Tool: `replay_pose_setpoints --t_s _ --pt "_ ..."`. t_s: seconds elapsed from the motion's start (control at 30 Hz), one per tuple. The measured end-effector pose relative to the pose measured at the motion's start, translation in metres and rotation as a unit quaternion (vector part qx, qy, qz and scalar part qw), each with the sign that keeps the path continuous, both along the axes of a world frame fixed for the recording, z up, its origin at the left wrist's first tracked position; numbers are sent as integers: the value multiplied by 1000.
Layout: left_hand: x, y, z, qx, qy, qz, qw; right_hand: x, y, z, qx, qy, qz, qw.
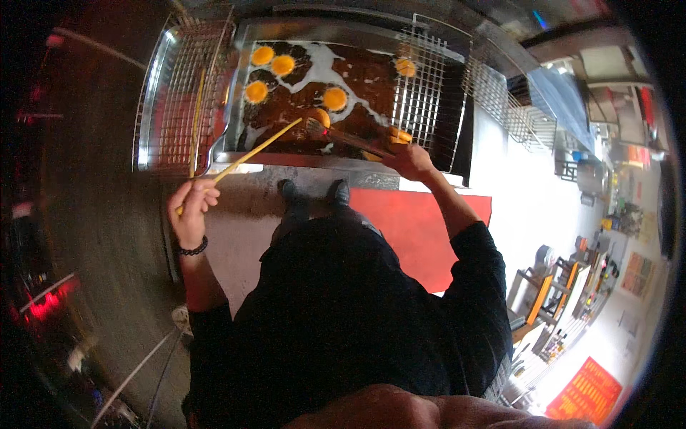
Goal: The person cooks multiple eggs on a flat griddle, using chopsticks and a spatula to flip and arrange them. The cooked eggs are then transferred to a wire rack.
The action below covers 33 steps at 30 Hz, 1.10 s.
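Note:
A rectangular metal fryer vat (300, 158) of dark brown oil lies before me, with pale foam streaks on its surface. Several round orange-yellow pieces of food (335, 99) float in it. My left hand (194, 206) grips a long yellowish wooden stick (257, 150), whose tip is over the oil near one piece. In my right hand (410, 160) is a tool with a dark handle (359, 142); its slotted or bristled head touches or nears that same piece. More pieces lie close to my right hand, partly hidden by it.
A wire rack (177, 102) stands at the vat's left, with another long stick (198, 118) on or beside it. A wire grid basket (423, 96) covers the vat's right end. A red mat or board (429, 230) lies below right. Cluttered shelves are far right.

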State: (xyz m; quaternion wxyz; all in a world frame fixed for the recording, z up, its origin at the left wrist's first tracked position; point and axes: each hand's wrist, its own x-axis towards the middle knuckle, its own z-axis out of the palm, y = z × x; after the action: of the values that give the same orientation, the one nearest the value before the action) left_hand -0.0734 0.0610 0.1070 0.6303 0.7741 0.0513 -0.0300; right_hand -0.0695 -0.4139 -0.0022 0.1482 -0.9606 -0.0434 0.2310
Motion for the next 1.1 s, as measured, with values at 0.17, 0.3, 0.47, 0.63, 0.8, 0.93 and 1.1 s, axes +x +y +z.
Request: replay_pose_setpoints --t_s 0.17,0.3,0.47,0.63,0.8,0.93,1.1 --pt "20 -11 10 -38 -96 -11 995 -25 -51 41 -2 -52 -53 997" --pt "30 -28 11 -38 -102 -16 994 -58 -115 72 12 -112 -115 987" --pt "31 -49 9 -34 -88 -23 995 -76 -152 135 -142 -116 -140 973" --pt "30 -60 6 -22 -72 -36 997 -64 -178 126 -273 -84 -58 957" --pt "24 -62 11 -15 -88 -29 996 -31 -186 68 -314 -79 113 939" --pt "12 -57 11 -5 -101 -19 995 -8 -159 61 -328 -66 180 925" --pt "-2 -49 3 -11 -94 13 995 20 -138 57 -323 -44 216 921"
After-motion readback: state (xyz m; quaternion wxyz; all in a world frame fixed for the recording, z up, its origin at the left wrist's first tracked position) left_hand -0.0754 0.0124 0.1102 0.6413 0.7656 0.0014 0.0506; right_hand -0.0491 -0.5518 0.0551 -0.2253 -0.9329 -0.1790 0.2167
